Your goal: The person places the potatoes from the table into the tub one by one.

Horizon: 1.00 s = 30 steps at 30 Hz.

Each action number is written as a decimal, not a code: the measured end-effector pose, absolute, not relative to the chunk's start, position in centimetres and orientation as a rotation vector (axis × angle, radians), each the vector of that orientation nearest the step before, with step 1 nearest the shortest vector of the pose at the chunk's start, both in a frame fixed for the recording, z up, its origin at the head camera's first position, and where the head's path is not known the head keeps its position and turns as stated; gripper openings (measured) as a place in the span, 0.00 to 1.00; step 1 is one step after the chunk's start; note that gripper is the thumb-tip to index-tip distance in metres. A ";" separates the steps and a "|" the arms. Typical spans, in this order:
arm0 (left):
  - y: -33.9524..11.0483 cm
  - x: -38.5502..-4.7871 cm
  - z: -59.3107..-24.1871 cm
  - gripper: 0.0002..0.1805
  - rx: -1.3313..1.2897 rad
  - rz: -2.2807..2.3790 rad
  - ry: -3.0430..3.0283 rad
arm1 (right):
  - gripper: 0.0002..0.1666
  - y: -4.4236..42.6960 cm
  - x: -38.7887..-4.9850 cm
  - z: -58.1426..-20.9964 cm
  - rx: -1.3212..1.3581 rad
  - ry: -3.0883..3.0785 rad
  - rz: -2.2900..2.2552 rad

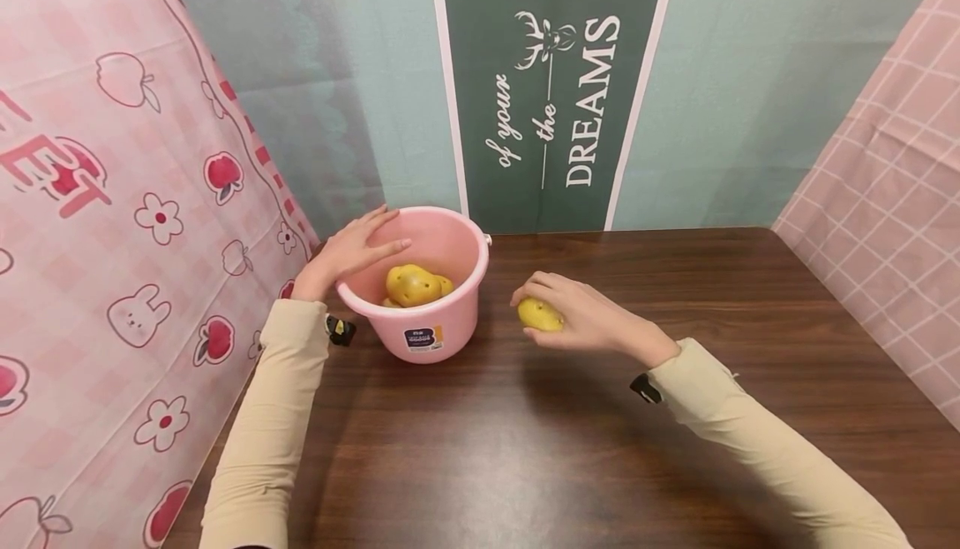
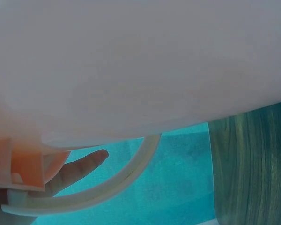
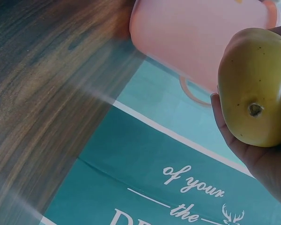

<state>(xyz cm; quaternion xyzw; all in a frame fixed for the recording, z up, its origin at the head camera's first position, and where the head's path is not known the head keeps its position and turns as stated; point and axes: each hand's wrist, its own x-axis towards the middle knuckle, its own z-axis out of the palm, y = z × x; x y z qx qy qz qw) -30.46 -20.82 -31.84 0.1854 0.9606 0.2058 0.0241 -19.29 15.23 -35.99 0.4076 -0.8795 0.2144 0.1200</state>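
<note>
A pink bucket [image 1: 465,320] stands on the left part of the table, with yellow potatoes [image 1: 414,286] inside it. My left hand [image 1: 352,251] rests on the bucket's left rim, its fingers extended and the thumb over the opening. In the left wrist view, one straight finger [image 2: 86,166] shows beside the bucket's handle [image 2: 107,189]. To the right of the bucket, my right hand [image 1: 581,313] grips a single yellow potato [image 1: 538,314] above the table. That potato [image 3: 255,86] has small dark spots and a dimple in the right wrist view.
The brown wood-grain table [image 1: 480,449] runs back to a teal and green cloth [image 1: 555,116] with white lettering. A pink printed cloth [image 1: 150,241] hangs at the left, close to my left arm. A pink checked cloth [image 1: 892,166] hangs at the right.
</note>
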 end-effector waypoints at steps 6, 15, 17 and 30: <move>-20.8 -30.4 -31.9 0.44 0.568 0.648 2.971 | 0.19 15.0 -19.5 -35.8 1.198 -2.562 0.640; -20.8 -30.5 -32.0 0.44 0.573 0.651 2.966 | 0.20 14.3 -19.6 -35.2 1.184 -2.584 0.626; -20.8 -30.5 -32.0 0.44 0.570 0.648 2.968 | 0.20 14.2 -19.6 -35.1 1.186 -2.589 0.619; -20.8 -30.5 -31.9 0.44 0.568 0.651 2.967 | 0.21 13.3 -20.1 -34.1 1.191 -2.563 0.662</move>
